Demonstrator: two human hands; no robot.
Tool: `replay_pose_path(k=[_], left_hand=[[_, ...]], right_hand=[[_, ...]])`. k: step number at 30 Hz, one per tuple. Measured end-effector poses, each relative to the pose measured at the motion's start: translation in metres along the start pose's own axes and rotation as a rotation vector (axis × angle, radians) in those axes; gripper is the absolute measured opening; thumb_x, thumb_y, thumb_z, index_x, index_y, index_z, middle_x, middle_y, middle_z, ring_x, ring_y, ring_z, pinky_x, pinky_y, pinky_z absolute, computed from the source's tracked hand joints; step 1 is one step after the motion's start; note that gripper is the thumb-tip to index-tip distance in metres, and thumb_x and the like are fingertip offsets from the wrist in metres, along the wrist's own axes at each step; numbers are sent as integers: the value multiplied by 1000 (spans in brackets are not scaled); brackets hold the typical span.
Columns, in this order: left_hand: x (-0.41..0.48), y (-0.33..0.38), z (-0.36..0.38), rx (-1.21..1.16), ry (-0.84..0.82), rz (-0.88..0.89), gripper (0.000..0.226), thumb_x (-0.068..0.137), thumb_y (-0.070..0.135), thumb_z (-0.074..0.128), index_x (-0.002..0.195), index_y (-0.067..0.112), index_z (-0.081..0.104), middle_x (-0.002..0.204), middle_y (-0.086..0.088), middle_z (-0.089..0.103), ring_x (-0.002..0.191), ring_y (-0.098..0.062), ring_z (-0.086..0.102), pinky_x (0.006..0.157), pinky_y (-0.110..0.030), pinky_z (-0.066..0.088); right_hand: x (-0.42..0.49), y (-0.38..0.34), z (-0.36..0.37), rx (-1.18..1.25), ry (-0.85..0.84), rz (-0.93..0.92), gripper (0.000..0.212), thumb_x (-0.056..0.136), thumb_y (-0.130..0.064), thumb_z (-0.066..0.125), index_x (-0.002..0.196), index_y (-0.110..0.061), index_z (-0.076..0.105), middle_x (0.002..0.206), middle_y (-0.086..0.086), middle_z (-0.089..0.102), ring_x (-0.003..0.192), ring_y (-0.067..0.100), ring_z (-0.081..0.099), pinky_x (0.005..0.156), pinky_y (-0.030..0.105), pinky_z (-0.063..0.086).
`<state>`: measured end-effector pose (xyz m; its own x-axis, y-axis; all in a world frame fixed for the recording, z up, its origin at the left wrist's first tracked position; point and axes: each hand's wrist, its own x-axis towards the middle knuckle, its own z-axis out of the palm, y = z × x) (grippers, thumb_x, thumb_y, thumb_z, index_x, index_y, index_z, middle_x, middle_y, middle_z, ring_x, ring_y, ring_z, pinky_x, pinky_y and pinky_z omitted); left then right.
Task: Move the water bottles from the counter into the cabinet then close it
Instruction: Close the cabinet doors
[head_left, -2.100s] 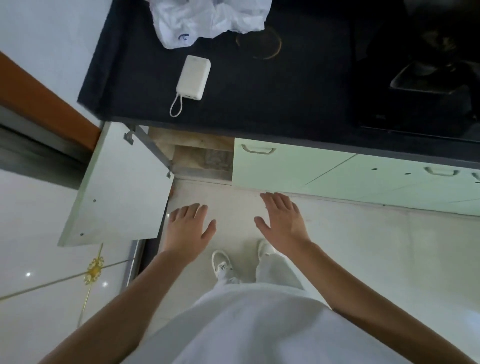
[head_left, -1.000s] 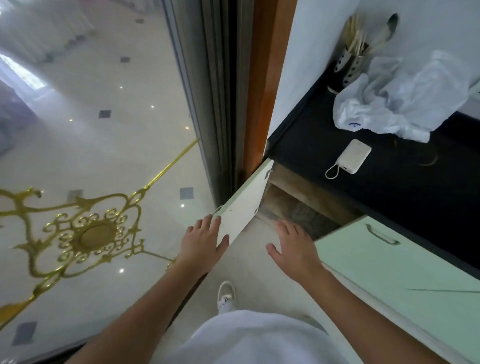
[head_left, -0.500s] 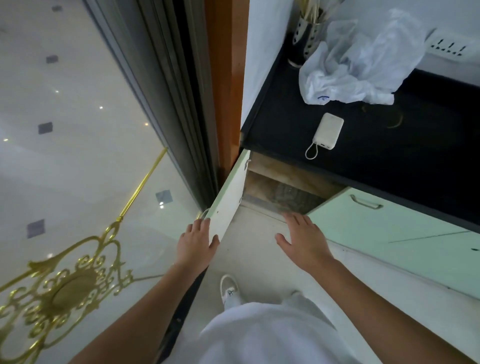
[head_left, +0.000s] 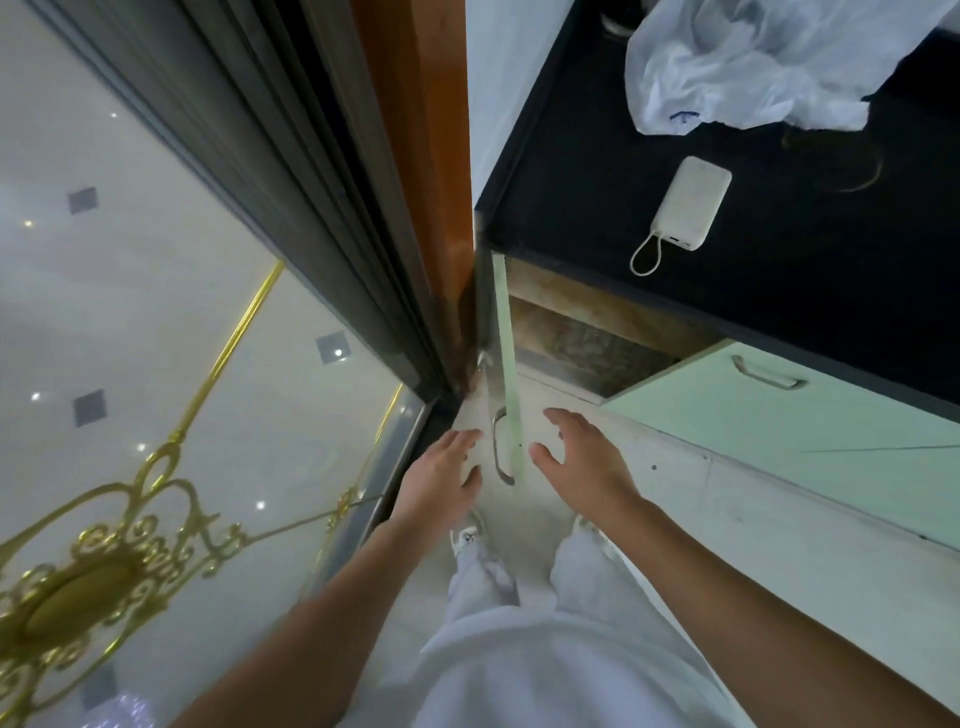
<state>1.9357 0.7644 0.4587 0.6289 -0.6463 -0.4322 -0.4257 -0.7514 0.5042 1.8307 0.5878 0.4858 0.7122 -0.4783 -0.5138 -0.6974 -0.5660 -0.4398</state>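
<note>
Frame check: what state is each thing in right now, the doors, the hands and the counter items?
Cabinet door: open, swung out, seen edge-on.
Neighbouring door: shut.
Left hand: open, beside the open door's handle, holding nothing.
Right hand: open, empty.
Power bank: lying flat on the counter.
Bag: crumpled on the counter.

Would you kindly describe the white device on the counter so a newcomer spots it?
Start at the black countertop at upper right. Nearer its front edge than the crumpled white plastic bag lies a flat, rounded white plastic power bank. Only it is rigid, with a cord loop.
</note>
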Motion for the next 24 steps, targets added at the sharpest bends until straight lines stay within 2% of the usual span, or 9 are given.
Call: replay_pose_path(k=[3, 6, 10, 12, 15, 20, 24], left_hand=[[17, -3, 13, -21, -49, -47, 53, 98, 34, 58, 148, 25, 45, 144, 5, 53, 126, -17, 57, 100, -30, 45], [33, 3, 27, -39, -102, -37, 57, 98, 41, 58, 150, 25, 41, 145, 5, 53, 127, -16, 56, 102, -35, 48], [51, 24, 45, -102, -62, -16, 43, 95, 38, 62, 135, 24, 53, 127, 6, 65, 114, -15, 63, 94, -34, 51], [58, 35, 50, -146, 10, -49, 35, 95, 33, 63, 128, 23, 58, 119, 7, 68, 107, -14, 65, 88, -31, 52], [64, 47, 53, -117, 55, -25, 34, 95, 28, 65, 128, 22, 60, 118, 6, 69, 105, -14, 66, 84, -27, 49], [74, 71, 63, -107, 20, 12, 44, 91, 31, 68, 134, 26, 57, 120, 12, 67, 108, -11, 64, 85, -24, 49], [97, 104, 73, -88, -25, 12, 50, 91, 36, 70, 137, 29, 52, 121, 13, 64, 110, -8, 61, 90, -28, 51]], right_hand=[[8, 6, 7, 70, -14, 68, 48, 92, -48, 56, 135, -30, 49, 134, -6, 60, 114, 20, 62, 95, 38, 53], [16, 14, 10, 123, -16, 97, 39, 87, -47, 60, 122, -32, 54, 120, -9, 67, 98, 17, 67, 87, 38, 55], [23, 20, 10, 124, -45, 89, 37, 85, -47, 63, 120, -35, 58, 114, -18, 68, 90, 8, 68, 86, 33, 55], [24, 24, 8, 131, -48, 87, 37, 85, -44, 64, 121, -35, 59, 115, -19, 68, 88, 7, 68, 87, 35, 55], [24, 33, 1, 134, -41, 85, 37, 87, -41, 63, 123, -35, 59, 117, -19, 67, 90, 7, 68, 88, 35, 55], [27, 59, -21, 134, 8, 69, 34, 87, -34, 61, 121, -36, 62, 115, -17, 69, 91, 9, 69, 85, 32, 55], [37, 93, -48, 71, 96, 94, 24, 92, -35, 59, 115, -33, 65, 109, -14, 71, 90, 13, 69, 79, 32, 57]])
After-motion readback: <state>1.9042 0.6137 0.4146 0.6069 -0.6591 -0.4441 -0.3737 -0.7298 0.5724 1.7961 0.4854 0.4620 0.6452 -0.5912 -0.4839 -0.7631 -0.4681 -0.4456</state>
